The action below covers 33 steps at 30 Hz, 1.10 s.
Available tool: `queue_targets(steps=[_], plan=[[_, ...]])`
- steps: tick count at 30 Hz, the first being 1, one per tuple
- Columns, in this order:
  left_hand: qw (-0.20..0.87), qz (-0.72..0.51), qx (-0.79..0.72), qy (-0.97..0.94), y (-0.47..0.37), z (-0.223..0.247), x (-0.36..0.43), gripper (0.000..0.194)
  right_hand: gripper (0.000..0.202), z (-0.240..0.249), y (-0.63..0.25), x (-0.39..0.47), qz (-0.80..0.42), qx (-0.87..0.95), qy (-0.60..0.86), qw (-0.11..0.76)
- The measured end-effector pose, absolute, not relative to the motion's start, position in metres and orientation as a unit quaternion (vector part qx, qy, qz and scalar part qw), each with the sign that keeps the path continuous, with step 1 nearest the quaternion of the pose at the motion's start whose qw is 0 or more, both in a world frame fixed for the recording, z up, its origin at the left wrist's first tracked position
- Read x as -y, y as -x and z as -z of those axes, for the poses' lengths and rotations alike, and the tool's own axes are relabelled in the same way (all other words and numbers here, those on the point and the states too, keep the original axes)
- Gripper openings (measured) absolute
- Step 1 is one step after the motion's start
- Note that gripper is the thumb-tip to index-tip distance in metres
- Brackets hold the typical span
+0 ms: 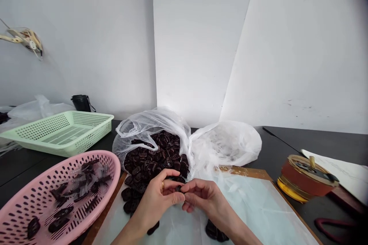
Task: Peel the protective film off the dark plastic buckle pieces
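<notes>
Wall: pale grey-white panels (189, 46) behind a black tabletop (276, 145).
Left hand (158, 197): gold ring (163, 185) on one finger; thumb and fingers pinched on a small dark piece (178, 188).
Right hand (205, 197): fingertips closed on the same piece, close against the left.
Small dark piece: between both hands, above a pale translucent sheet (258, 203).
Clear plastic bag (161, 116): beyond the left hand, glossy dark-brown pieces (161, 153) spilling out.
Pink oval perforated basket (25, 199): at left, holding dark pieces (60, 224).
</notes>
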<state>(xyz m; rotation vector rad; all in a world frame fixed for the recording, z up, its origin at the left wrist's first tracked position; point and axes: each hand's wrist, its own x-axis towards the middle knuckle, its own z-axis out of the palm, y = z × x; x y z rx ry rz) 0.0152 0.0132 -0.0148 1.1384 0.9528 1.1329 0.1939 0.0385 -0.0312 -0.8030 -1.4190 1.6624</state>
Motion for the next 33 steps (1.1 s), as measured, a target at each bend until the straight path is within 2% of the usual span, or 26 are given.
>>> queue_targets(steps=[7,12,14,24,33], plan=[[0.624,-0.525,-0.368,-0.447,-0.021,0.022,-0.014,0.038,0.031,0.030,-0.184,-0.032,-0.648,0.519,0.329,0.451],[0.611,-0.527,-0.394,-0.440,-0.021,0.022,-0.015,0.034,0.021,0.026,-0.185,-0.028,-0.496,0.576,0.382,0.525],[0.614,-0.518,-0.397,-0.445,-0.021,0.022,-0.015,0.032,0.020,0.022,-0.187,-0.028,-0.473,0.592,0.382,0.530],[0.612,-0.508,-0.385,-0.468,-0.017,0.021,-0.013,0.027,0.030,0.009,-0.187,-0.023,-0.644,0.522,0.294,0.476],[0.598,-0.515,-0.395,-0.471,-0.021,0.026,-0.014,0.028,0.031,0.009,-0.199,-0.031,-0.669,0.489,0.366,0.424]])
